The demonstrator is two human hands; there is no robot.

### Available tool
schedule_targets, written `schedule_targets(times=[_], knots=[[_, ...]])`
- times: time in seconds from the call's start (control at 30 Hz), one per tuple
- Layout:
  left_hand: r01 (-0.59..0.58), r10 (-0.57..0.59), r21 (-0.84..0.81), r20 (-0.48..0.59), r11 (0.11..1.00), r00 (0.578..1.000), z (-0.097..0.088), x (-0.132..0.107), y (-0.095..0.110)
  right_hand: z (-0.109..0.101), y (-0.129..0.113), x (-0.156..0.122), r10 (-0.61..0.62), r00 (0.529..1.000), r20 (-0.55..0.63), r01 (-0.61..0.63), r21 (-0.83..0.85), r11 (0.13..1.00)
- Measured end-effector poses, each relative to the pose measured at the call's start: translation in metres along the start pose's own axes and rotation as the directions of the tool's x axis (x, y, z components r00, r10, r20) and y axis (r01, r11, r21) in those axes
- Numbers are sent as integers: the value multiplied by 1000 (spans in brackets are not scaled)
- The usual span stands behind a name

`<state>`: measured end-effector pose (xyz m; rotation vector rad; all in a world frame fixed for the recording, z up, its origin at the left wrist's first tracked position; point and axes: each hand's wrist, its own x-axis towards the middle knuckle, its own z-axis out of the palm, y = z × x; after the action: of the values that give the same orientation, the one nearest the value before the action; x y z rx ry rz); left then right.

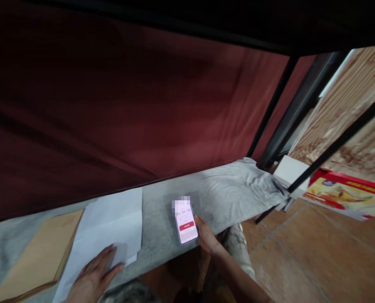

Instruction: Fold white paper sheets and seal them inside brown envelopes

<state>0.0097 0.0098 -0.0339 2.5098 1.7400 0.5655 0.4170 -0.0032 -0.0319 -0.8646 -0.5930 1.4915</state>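
A smartphone (186, 229) with a lit screen, a row of digits and a red button is gripped along its right edge by my right hand (208, 236). Its top is blurred out by blocks. On a stack of white paper sheets (118, 219) rests my left hand (94, 271), fingers stretched out and palm down. The sheets are unevenly stacked, with corners sticking out near the front. To their left lies a pile of brown paper envelopes or sheets (45, 248), partly under the white stack.
A grey cloth covers the narrow table (162, 219), wrinkled at its right end. Dark red fabric (127, 113) hangs behind it between black frame bars (272, 107). On the right are a white box (291, 170), a red and yellow printed carton (345, 193) and a tiled floor (288, 252).
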Motion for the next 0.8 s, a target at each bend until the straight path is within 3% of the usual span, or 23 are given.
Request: schedule_targets(times=[0.17, 0.47, 0.67, 0.8], knots=[[-2, 3, -48, 32, 999, 999, -3, -4, 1, 1, 3, 2, -40, 999, -12, 40, 16, 999], [7, -8, -80, -15, 997, 1000, -6, -5, 1, 4, 0, -2, -52, 998, -47, 53, 24, 998], [-76, 75, -38, -40, 996, 996, -9, -13, 7, 8, -2, -2, -39, 996, -75, 40, 9, 999], [23, -23, -2, -33, 1000, 999, 1, -14, 5, 9, -3, -3, -77, 996, -47, 76, -19, 997]])
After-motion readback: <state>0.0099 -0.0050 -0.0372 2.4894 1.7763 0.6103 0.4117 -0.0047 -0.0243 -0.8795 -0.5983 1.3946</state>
